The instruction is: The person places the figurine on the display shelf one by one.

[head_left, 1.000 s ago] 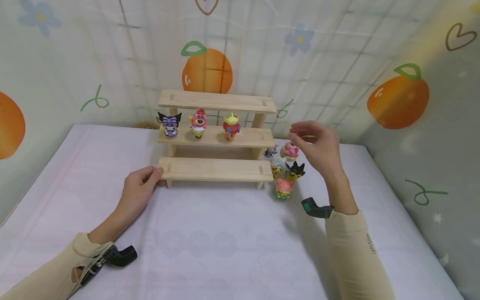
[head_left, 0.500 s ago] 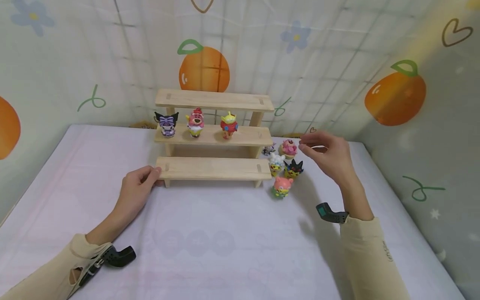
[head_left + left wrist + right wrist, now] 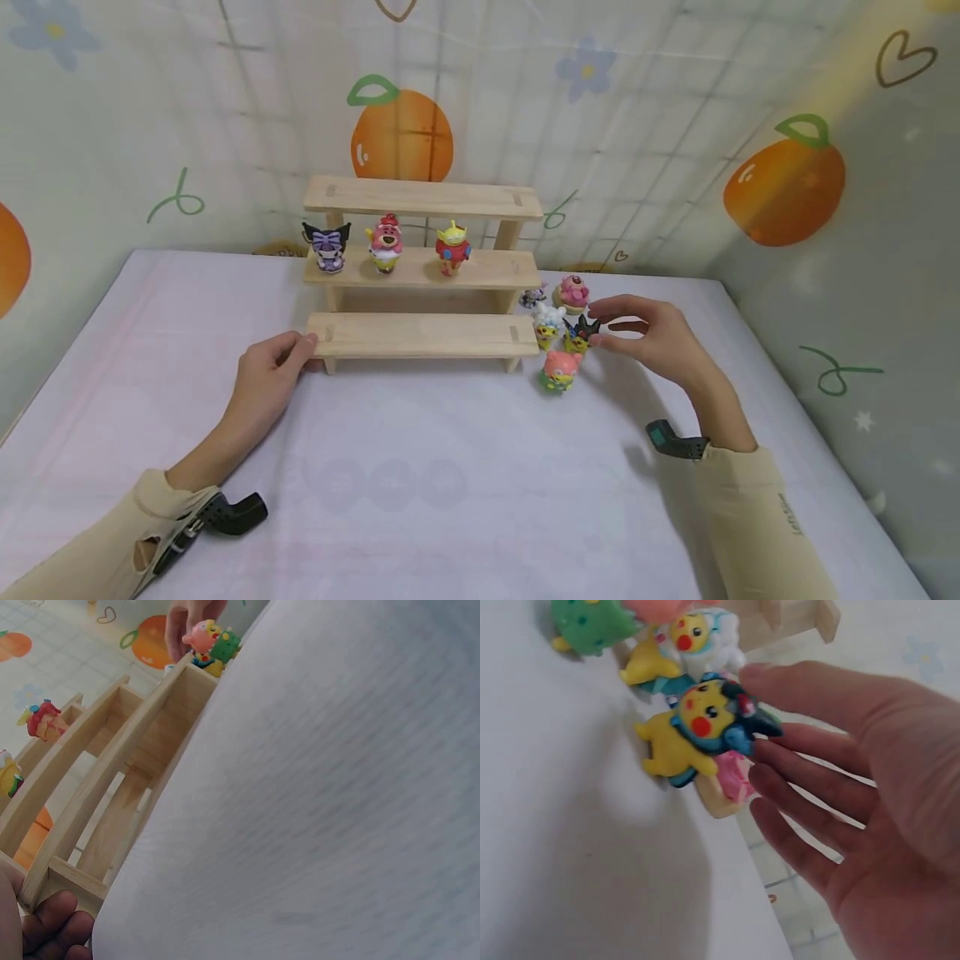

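A three-tier wooden display stand (image 3: 420, 337) is in the middle of the head view. My left hand (image 3: 264, 379) grips the left end of its lowest shelf, thumb on top and fingers (image 3: 56, 919) underneath. Beside the stand's right end, my right hand (image 3: 660, 340) reaches around a yellow figurine with a black, pointed-ear hood (image 3: 697, 724). Its thumb and spread fingers are close to the hood, not closed on it. Crowded near this figurine are a white-hooded yellow figurine (image 3: 547, 327), a pink-hatted one with a green body (image 3: 559, 372) and a pink figurine (image 3: 573, 293).
On the middle shelf stand a purple figurine with black ears (image 3: 328, 250), a pink bear figurine (image 3: 386, 245) and a red-and-blue figurine with a yellow-green head (image 3: 452, 248). A small greyish figurine (image 3: 533, 295) sits behind the stand's right side. A printed curtain (image 3: 637, 125) hangs behind the table.
My right hand has moved from above the pink figurine, out to the right, then down and forward to the black-hooded figurine. My left hand keeps its grip on the stand.
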`<state>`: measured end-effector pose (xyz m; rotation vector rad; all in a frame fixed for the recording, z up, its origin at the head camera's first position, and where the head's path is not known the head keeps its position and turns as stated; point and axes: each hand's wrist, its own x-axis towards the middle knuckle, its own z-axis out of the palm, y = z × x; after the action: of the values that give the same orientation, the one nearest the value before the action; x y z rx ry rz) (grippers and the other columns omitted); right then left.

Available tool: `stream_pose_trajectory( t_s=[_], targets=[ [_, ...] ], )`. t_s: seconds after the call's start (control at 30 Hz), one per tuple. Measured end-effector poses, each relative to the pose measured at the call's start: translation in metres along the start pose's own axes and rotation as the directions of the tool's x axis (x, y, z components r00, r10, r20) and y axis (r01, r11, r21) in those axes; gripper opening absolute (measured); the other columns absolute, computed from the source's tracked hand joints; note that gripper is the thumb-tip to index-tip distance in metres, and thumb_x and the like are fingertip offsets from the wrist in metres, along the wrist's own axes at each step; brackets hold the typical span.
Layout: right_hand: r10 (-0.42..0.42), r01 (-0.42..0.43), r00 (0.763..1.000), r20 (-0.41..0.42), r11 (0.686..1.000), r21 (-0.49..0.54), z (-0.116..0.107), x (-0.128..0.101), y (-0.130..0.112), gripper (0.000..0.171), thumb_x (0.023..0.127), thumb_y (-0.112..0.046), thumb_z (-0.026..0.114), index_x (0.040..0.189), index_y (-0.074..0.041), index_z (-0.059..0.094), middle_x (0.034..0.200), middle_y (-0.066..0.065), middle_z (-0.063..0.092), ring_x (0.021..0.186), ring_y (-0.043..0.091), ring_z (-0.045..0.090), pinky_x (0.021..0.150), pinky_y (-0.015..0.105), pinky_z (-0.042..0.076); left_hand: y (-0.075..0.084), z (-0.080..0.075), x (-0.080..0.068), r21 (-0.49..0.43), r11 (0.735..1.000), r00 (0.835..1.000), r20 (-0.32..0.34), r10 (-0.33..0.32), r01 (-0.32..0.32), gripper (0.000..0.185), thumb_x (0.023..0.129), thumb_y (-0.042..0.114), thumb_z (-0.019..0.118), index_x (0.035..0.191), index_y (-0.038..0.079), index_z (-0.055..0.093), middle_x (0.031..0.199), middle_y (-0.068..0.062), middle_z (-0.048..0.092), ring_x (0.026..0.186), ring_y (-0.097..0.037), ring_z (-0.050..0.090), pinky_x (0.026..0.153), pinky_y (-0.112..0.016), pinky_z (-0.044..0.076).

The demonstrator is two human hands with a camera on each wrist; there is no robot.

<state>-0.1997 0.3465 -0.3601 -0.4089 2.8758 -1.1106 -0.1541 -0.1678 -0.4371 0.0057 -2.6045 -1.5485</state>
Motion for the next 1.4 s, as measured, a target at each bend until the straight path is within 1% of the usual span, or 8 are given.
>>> stream_pose_trajectory(
  t_s=[0.1, 0.2, 0.63, 1.0, 1.07, 1.13, 1.2, 1.4],
  targets=[
    [0.006, -0.004, 0.998, 0.062, 1.0, -0.022, 0.004, 0.002, 0.004, 0.046, 0.092, -0.017, 0.084, 0.134, -0.008, 0.069, 0.132, 0.011, 0.071, 0.117, 0.031, 0.067, 0.105, 0.049, 0.053, 0.001, 0.0, -0.001, -0.005, 1.0, 1.0, 0.001, -0.006, 0.006, 0.049, 0.11, 0.045, 0.053, 0.094, 0.004, 0.074, 0.088, -0.011, 0.076, 0.088, -0.019, 0.058, 0.077, -0.024, 0.042],
    [0.016, -0.01, 0.995, 0.094, 0.998, -0.061, 0.007, 0.003, 0.008, 0.049, 0.091, -0.017, 0.085, 0.135, -0.004, 0.067, 0.131, 0.016, 0.07, 0.116, 0.036, 0.068, 0.104, 0.055, 0.052, 0.001, 0.0, -0.001, -0.01, 1.0, 1.0, 0.004, -0.005, 0.005, 0.049, 0.11, 0.046, 0.053, 0.094, 0.004, 0.074, 0.088, -0.011, 0.076, 0.088, -0.018, 0.057, 0.077, -0.024, 0.042],
    [0.07, -0.061, 0.995, 0.067, 0.988, -0.141, 0.017, 0.008, 0.014, 0.049, 0.088, -0.021, 0.087, 0.131, -0.003, 0.069, 0.122, 0.019, 0.074, 0.111, 0.039, 0.073, 0.099, 0.055, 0.056, 0.0, -0.001, -0.001, -0.025, 1.0, 1.0, 0.004, 0.004, -0.003, 0.049, 0.11, 0.045, 0.054, 0.093, 0.004, 0.073, 0.088, -0.011, 0.076, 0.087, -0.018, 0.056, 0.076, -0.025, 0.041],
    [0.019, -0.023, 0.999, -0.027, 0.983, -0.182, -0.003, 0.0, 0.001, 0.045, 0.09, -0.024, 0.086, 0.126, -0.002, 0.07, 0.12, 0.017, 0.074, 0.111, 0.039, 0.071, 0.099, 0.059, 0.054, 0.002, -0.001, -0.001, -0.02, 1.0, 1.0, 0.011, -0.002, 0.003, 0.049, 0.11, 0.045, 0.053, 0.096, 0.004, 0.074, 0.089, -0.012, 0.076, 0.09, -0.021, 0.056, 0.079, -0.024, 0.041],
    [0.001, -0.012, 0.998, -0.061, 0.982, -0.19, -0.007, -0.002, -0.004, 0.045, 0.09, -0.025, 0.086, 0.126, -0.002, 0.07, 0.12, 0.017, 0.074, 0.111, 0.037, 0.071, 0.099, 0.053, 0.055, 0.002, -0.001, -0.001, -0.024, 1.0, 1.0, 0.012, -0.001, 0.001, 0.049, 0.11, 0.045, 0.053, 0.095, 0.004, 0.074, 0.089, -0.012, 0.076, 0.09, -0.021, 0.057, 0.079, -0.024, 0.041],
    [-0.02, 0.002, 0.996, -0.091, 0.983, -0.186, -0.01, -0.003, -0.01, 0.045, 0.09, -0.025, 0.086, 0.125, -0.002, 0.07, 0.119, 0.016, 0.073, 0.11, 0.035, 0.071, 0.097, 0.036, 0.058, 0.002, -0.001, -0.001, -0.028, 1.0, 1.0, 0.014, -0.001, 0.001, 0.049, 0.11, 0.046, 0.053, 0.096, 0.003, 0.074, 0.089, -0.012, 0.076, 0.091, -0.021, 0.057, 0.079, -0.024, 0.042],
    [-0.031, 0.011, 0.993, -0.111, 0.984, -0.179, -0.011, -0.004, -0.015, 0.044, 0.09, -0.025, 0.086, 0.125, -0.002, 0.07, 0.118, 0.014, 0.073, 0.108, 0.027, 0.072, 0.096, 0.028, 0.056, 0.002, -0.002, -0.001, -0.032, 0.999, 1.0, 0.017, -0.003, 0.003, 0.049, 0.11, 0.046, 0.053, 0.096, 0.003, 0.074, 0.09, -0.012, 0.076, 0.091, -0.021, 0.058, 0.079, -0.023, 0.042],
    [-0.056, 0.037, 0.991, -0.124, 0.988, -0.149, -0.011, -0.005, -0.031, 0.045, 0.09, -0.02, 0.085, 0.127, -0.002, 0.069, 0.118, 0.012, 0.071, 0.1, 0.021, 0.071, 0.094, 0.028, 0.057, 0.002, -0.001, -0.001, -0.036, 0.999, 1.0, 0.014, -0.006, 0.006, 0.049, 0.11, 0.045, 0.053, 0.095, 0.003, 0.074, 0.089, -0.012, 0.076, 0.092, -0.021, 0.058, 0.079, -0.022, 0.043]
  ],
)
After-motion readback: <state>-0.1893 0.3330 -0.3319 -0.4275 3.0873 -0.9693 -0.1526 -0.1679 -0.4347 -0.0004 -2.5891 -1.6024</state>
